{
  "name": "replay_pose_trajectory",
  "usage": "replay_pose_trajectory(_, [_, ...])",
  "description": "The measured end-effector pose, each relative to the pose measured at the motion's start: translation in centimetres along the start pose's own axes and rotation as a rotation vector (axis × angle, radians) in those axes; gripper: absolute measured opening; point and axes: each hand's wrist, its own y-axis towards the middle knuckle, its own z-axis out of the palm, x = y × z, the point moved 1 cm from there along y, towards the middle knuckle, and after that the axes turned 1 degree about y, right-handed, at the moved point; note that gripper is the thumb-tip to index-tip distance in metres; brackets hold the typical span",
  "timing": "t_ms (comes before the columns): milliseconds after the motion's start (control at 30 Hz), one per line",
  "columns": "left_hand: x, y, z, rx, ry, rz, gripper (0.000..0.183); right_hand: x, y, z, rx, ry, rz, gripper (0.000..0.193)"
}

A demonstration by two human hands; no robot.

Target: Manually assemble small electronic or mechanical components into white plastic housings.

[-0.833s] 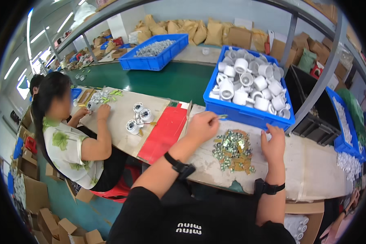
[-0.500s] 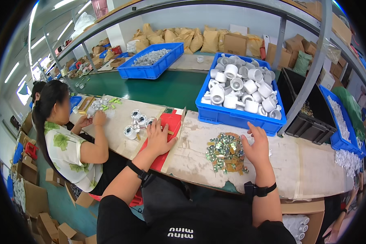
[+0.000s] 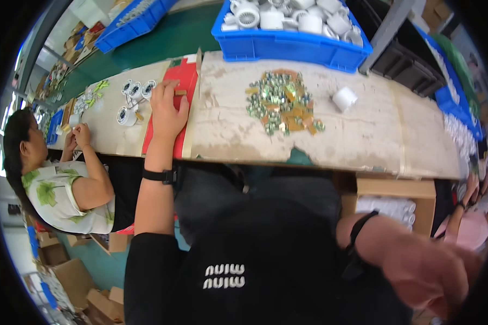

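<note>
My left hand (image 3: 169,111) lies on a red sheet (image 3: 187,76), fingers stretched out and apart. A small brown strip (image 3: 180,93) is by its thumb. Beside its fingertips stand several round white fan-like units (image 3: 127,115) with dark centres. Down at the lower right, away from the table, is my right hand (image 3: 425,276), smeared by motion, so its fingers cannot be made out. A heap of small green and amber circuit boards (image 3: 279,100) is spread on the table in front of me. To the right of the heap lies a single white cylindrical housing (image 3: 344,99).
A blue crate (image 3: 287,46) full of white housings stands at the table's far side, with a black bin (image 3: 409,59) and metal post (image 3: 387,35) right of it. At left sits a co-worker (image 3: 65,187). An open carton (image 3: 396,187) is below the table edge.
My right hand has swung from beside the circuit-board heap down to the lower right. The white housing shows where that hand was. My left hand stays on the red sheet. The view has tilted down.
</note>
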Motion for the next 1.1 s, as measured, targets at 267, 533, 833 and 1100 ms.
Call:
replay_pose_trajectory(267, [1.9, -0.8, -0.9, 0.022, -0.182, -0.079, 0.031, -0.9, -5.1, 2.2, -0.002, -0.046, -0.309, 0.007])
replay_pose_trajectory(533, [0.7, 2.0, 0.5, -0.021, -0.248, -0.157, 0.018, 1.3, -2.2, 1.5, 0.101, 0.042, -0.246, 0.006])
replay_pose_trajectory(833, [1.6, 1.0, 0.8, -0.101, -0.344, -0.214, 0.011, -0.7, 1.4, 3.8, 0.223, 0.062, -0.325, 0.010])
replay_pose_trajectory(1100, [-0.1, -2.2, -0.2, -0.138, -0.402, -0.292, 0.005, 0.1, 1.0, 3.5, 0.387, 0.124, -0.296, 0.015])
